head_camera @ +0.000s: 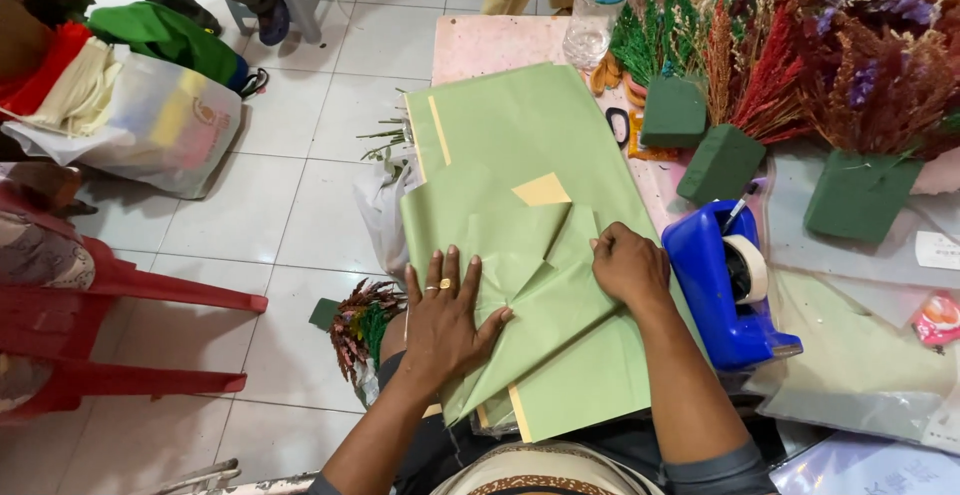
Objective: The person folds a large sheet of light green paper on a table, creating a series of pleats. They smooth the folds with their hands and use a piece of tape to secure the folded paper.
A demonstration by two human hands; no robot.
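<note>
Fingers of the left hand (443, 315) spread flat on the matte green wrapping paper (520, 245) — folded sheets stacked on a pink table (480, 45). Right hand (628, 265), fingers curled together, presses a crease. Just beside sits a glossy blue tape dispenser (715, 290); beyond, blocky dark-green floral foam (720, 163) — and feathery dried flowers (800, 65).

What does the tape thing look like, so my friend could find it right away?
Start at the pink table and the green paper under both hands. Just past the right hand sits the tape dispenser: shiny blue plastic holding a pale roll, unlike the dull green foam blocks behind it.
</note>
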